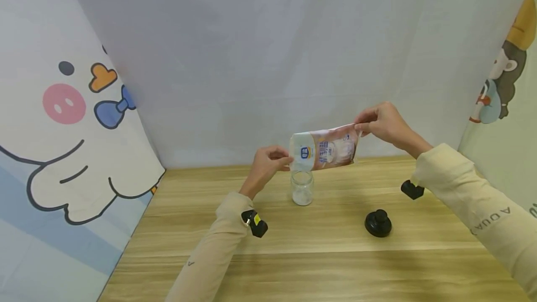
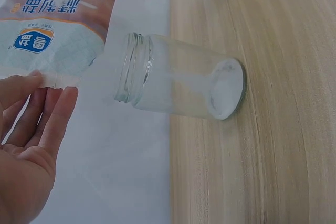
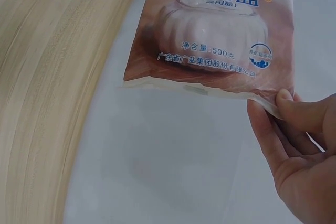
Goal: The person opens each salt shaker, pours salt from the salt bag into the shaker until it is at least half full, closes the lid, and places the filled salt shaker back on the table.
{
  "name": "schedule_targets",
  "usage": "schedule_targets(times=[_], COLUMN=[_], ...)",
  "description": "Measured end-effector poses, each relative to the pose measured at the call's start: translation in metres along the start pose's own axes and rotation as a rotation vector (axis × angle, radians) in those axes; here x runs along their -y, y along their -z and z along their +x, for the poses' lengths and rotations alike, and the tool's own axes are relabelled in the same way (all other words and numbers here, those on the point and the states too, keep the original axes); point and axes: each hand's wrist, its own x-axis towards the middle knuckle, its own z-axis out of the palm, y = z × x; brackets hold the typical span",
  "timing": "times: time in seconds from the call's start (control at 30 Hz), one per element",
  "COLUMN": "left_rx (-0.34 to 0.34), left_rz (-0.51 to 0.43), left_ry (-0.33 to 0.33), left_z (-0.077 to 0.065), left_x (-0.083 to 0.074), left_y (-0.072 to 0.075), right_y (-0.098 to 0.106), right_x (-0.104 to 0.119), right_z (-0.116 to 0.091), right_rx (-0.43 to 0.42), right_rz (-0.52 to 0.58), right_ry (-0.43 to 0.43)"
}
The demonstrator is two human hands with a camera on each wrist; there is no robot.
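Note:
A bag of salt (image 1: 333,149), brown and pale blue with printed lettering, is held tilted between both hands above the table. My left hand (image 1: 267,164) pinches the edge of its pale end, close over the mouth of a clear glass jar (image 1: 302,188). At the raised brown end, my right hand (image 1: 388,124) grips a corner between thumb and fingers. The jar stands upright, and in the left wrist view white salt (image 2: 227,90) covers its bottom. In the right wrist view the bag's brown end (image 3: 210,40) hangs from the pinching fingers (image 3: 265,135).
A round black lid with a knob (image 1: 379,223) lies on the wooden table (image 1: 327,269), to the right of the jar and nearer me. A pale cloth backdrop (image 1: 268,59) rises behind the table. Printed cartoon panels stand on the left and right sides.

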Motion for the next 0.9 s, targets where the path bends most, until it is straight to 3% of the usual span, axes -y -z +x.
schedule_targets(times=[0.33, 0.57, 0.9], left_rx=[-0.039, -0.066, -0.064], left_rz=[-0.017, -0.018, -0.008], left_ry=[0.001, -0.029, -0.019], left_z=[0.013, 0.014, 0.015], left_x=[0.026, 0.028, 0.027], left_y=[0.002, 0.001, 0.002], right_y=[0.001, 0.002, 0.003], right_x=[0.002, 0.004, 0.003], right_z=[0.001, 0.002, 0.002], right_rx=[0.007, -0.002, 0.002], right_rz=[-0.011, -0.027, -0.022], right_ry=[-0.001, 0.012, 0.017])
